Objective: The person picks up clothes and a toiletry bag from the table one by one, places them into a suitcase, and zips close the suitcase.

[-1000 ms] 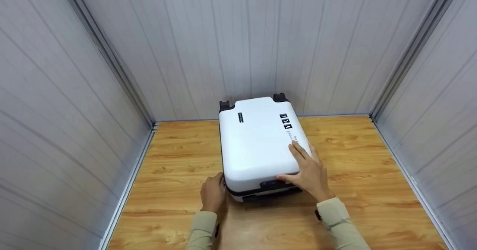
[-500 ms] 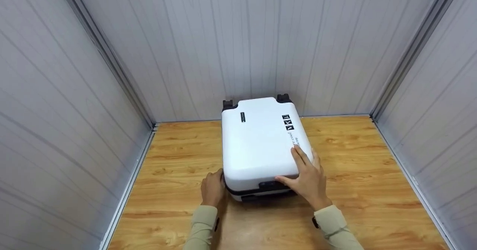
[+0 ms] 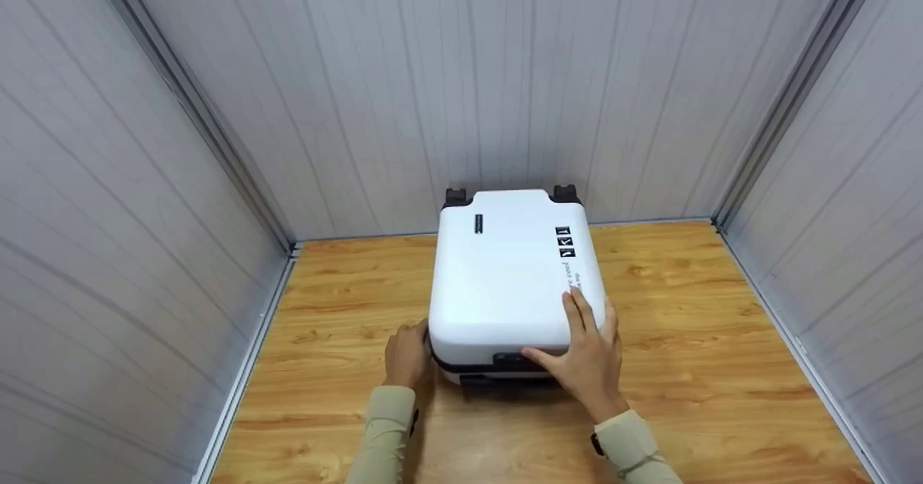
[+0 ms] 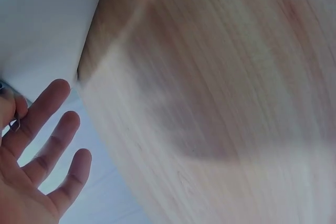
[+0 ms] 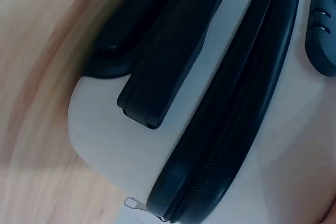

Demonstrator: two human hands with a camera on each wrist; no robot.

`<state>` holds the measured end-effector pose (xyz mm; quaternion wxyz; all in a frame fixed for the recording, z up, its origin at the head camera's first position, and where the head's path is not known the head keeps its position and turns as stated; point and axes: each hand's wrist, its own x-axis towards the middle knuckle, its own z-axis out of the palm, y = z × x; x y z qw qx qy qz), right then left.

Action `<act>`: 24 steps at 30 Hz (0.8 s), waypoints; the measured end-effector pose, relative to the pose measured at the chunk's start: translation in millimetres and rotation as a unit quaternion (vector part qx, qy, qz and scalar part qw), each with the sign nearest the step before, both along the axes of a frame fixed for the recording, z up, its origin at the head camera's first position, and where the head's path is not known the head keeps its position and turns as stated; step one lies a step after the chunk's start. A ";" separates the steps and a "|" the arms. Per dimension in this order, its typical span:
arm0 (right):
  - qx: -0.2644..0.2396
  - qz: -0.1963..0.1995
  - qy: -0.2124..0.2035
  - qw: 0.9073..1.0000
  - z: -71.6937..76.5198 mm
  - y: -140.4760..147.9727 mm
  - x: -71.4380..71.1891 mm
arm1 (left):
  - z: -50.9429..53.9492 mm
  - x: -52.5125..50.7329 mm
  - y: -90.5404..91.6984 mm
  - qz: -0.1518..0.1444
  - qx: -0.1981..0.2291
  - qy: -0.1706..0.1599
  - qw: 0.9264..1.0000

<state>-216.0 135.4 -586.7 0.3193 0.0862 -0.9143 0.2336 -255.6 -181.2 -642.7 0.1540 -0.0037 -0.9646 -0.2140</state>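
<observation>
A white hard-shell suitcase (image 3: 501, 275) lies flat on the floor, its dark wheels (image 3: 564, 194) towards the back wall. At its near left side is my left hand (image 3: 406, 354). In the left wrist view, that hand's thumb and index finger pinch a small metal zipper pull (image 4: 14, 125), partly hidden, while the other fingers extend apart. My right hand (image 3: 590, 368) rests on the near right corner with fingers spread over the top and thumb along the front edge. The right wrist view shows the black zipper (image 5: 226, 124), another zipper pull (image 5: 134, 203), a black handle (image 5: 168, 66) and the lock (image 5: 321, 32).
Wood-patterned flooring (image 3: 346, 304) surrounds the suitcase. Pale panelled walls stand at the back (image 3: 497, 80), left (image 3: 130, 239) and right (image 3: 829, 203). The wheels are close to the back wall.
The suitcase has turned slightly, its wheeled end swinging right, so it lies straighter. Both hands have stayed at its near corners, and the head view has shifted a little.
</observation>
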 end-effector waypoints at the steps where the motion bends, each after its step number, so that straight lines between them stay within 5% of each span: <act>1: -0.001 -0.003 0.001 1.000 -0.5 0.1 -0.6 | 0.3 1.1 -0.5 -0.002 0.002 -0.001 1.000; 6: -0.001 -0.016 0.011 1.000 -3.6 2.5 -3.6 | 2.1 11.2 -2.6 -0.014 -0.002 0.013 1.000; 12: -0.008 -0.019 0.003 1.000 -4.1 2.7 -5.1 | 0.8 36.4 -3.1 -0.013 -0.004 0.031 0.999; 24: -0.005 -0.007 0.014 1.000 -3.5 6.7 -9.4 | -0.9 68.4 8.2 -0.020 -0.021 0.112 0.993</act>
